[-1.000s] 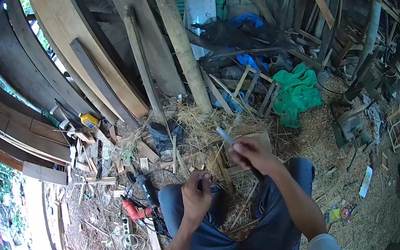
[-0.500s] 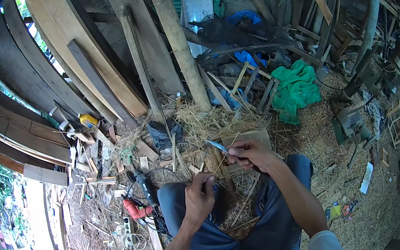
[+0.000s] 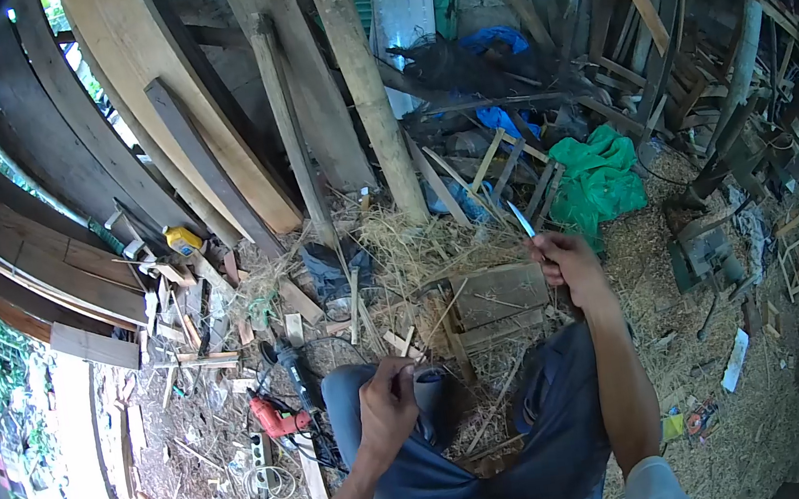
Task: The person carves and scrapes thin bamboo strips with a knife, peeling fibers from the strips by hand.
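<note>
My right hand [image 3: 569, 270] is closed around the handle of a knife [image 3: 521, 219], its narrow pale blade pointing up and to the left. That hand is above the right knee, beside a wooden board [image 3: 499, 297] on the ground. Over the left knee, my left hand [image 3: 389, 397] pinches a thin wooden strip [image 3: 433, 334] between thumb and fingers. The strip slants up and to the right, and its far end is hard to make out against the litter. Knife and strip are well apart.
To my left lie a red power drill [image 3: 279, 419], a dark angle grinder [image 3: 291, 370] and a power strip [image 3: 262, 464] with cables. Long planks [image 3: 199, 104] lean at the back left. A green plastic sheet [image 3: 597, 178] lies ahead right. Shavings and offcuts cover the ground.
My right hand has moved the knife up and to the right, away from the strip. My left hand has dropped slightly, still pinching the strip. The view has shifted a little.
</note>
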Demonstrator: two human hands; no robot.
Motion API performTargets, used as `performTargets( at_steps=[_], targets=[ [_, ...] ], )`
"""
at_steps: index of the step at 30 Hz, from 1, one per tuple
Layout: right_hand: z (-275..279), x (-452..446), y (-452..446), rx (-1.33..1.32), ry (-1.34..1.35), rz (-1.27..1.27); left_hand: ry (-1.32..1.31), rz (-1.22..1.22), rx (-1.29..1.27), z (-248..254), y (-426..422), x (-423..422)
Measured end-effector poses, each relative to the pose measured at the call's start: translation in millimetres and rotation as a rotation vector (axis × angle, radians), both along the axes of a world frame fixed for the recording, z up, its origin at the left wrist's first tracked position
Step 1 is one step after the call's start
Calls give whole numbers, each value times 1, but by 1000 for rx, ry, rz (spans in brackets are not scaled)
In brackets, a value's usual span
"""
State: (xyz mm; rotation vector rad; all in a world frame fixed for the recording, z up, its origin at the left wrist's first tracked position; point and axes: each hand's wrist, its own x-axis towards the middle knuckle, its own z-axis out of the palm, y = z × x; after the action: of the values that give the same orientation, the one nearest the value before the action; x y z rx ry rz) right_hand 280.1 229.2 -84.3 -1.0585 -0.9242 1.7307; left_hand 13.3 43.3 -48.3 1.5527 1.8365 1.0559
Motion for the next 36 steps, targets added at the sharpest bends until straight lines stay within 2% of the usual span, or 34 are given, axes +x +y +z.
performTargets(
  at_steps=[3, 5, 9, 10, 11, 15, 19, 20, 22, 24, 26, 28, 30, 31, 33, 36],
  targets=[
    [25, -39, -38, 53, -11, 197, -5, -10, 9, -11, 7, -3],
    [20, -65, -56, 84, 4, 351, -205, -10, 102, -29, 17, 3],
    [12, -78, -63, -4, 145, 482, -202, -89, -60, -13, 20, 16],
    [12, -75, -61, -1, 146, 483, -317, -94, -38, -15, 21, 17],
    [14, -71, -58, -21, 107, 479, -432, -99, -17, -16, 20, 17],
    [14, -55, -41, -65, 44, 424, -425, -90, 25, -16, 14, 14],
    [19, -47, -37, -69, 18, 417, -319, -145, -92, -9, 8, 9],
    [18, -43, -34, -45, -26, 347, -311, -150, -164, -8, 8, 7],
    [13, -27, -21, -16, -72, 275, -344, -168, -108, -9, 1, 3],
    [15, -8, -3, 52, 100, -55, -370, -185, -46, -8, -2, -3],
    [16, -16, -13, 66, 152, 1, -676, -68, -218, -6, 2, -9],
    [23, -49, -43, -5, 19, 219, -632, -63, -163, -12, 10, -5],
    [32, -73, -67, -3, 43, 428, -592, -65, -123, -14, 17, 3],
    [26, -80, -72, -1, 44, 422, -550, -82, -77, -11, 19, 8],
    [12, -90, -74, 39, 104, 569, -504, -106, -34, -8, 22, 15],
    [10, -83, -66, -49, 225, 553, -466, -68, 12, -6, 22, 18]
  ],
)
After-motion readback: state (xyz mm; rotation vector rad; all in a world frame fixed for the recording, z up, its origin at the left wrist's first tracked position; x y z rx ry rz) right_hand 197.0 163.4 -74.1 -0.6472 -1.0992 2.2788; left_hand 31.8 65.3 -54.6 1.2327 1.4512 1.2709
